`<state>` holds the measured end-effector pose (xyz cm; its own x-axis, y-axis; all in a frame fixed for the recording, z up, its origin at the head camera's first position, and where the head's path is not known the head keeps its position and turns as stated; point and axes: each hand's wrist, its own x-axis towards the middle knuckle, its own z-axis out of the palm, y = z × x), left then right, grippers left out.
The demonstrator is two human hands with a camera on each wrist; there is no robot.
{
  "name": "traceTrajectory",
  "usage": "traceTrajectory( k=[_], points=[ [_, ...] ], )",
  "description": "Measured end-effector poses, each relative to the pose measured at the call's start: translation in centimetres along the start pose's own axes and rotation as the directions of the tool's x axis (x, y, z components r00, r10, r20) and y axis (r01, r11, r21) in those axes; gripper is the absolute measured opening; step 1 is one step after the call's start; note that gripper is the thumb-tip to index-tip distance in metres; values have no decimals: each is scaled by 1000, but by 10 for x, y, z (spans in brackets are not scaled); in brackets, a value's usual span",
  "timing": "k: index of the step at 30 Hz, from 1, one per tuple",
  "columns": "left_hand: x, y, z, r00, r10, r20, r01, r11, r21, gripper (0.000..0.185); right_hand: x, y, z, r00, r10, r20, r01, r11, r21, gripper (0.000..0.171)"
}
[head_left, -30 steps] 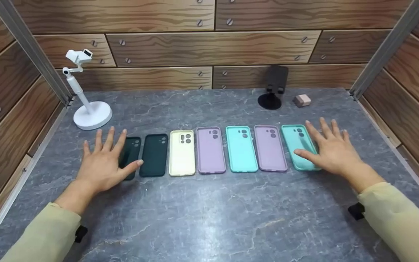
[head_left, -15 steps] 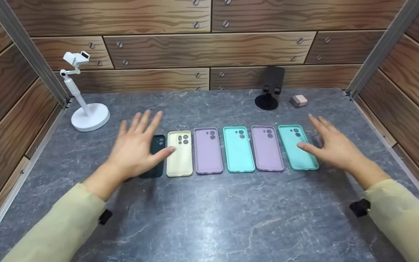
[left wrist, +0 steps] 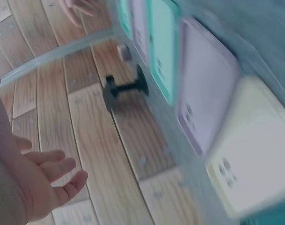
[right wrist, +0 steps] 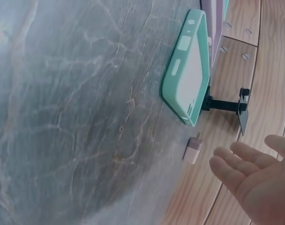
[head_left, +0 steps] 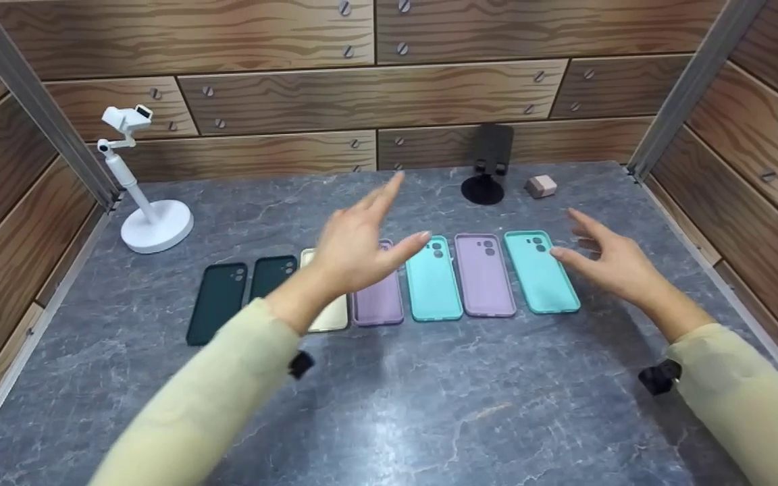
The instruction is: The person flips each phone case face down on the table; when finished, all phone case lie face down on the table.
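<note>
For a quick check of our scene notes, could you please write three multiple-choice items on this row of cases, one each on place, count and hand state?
1. Where is the white stand?
A. far left
B. far right
C. front middle

2. How many cases lie in the row?
A. five
B. seven
C. nine

3. What does the left hand hold?
A. a case
B. the black stand
C. nothing

Answers:
1 A, it stands by the left wall.
2 B, from the dark case to the teal case.
3 C, its fingers are spread above the row.
</note>
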<state>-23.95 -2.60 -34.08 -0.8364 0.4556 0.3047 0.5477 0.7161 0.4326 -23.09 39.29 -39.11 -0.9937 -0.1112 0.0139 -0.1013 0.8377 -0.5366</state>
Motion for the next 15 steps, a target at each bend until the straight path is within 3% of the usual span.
traceTrajectory(
  k=[8,11,15],
  points=[
    [34,30,39,999,-38,-38,27,967,-253,91,3,6,0,999,47,8,-48,993,106,94],
    [44,37,56,998,-42,-50,22,937,-348,88,3,10,0,998,57,16,-58,990,128,94],
    [54,46,81,996,-85,-28,61,871,-488,85,5,15,1,997,75,20,-77,987,143,94]
  ],
)
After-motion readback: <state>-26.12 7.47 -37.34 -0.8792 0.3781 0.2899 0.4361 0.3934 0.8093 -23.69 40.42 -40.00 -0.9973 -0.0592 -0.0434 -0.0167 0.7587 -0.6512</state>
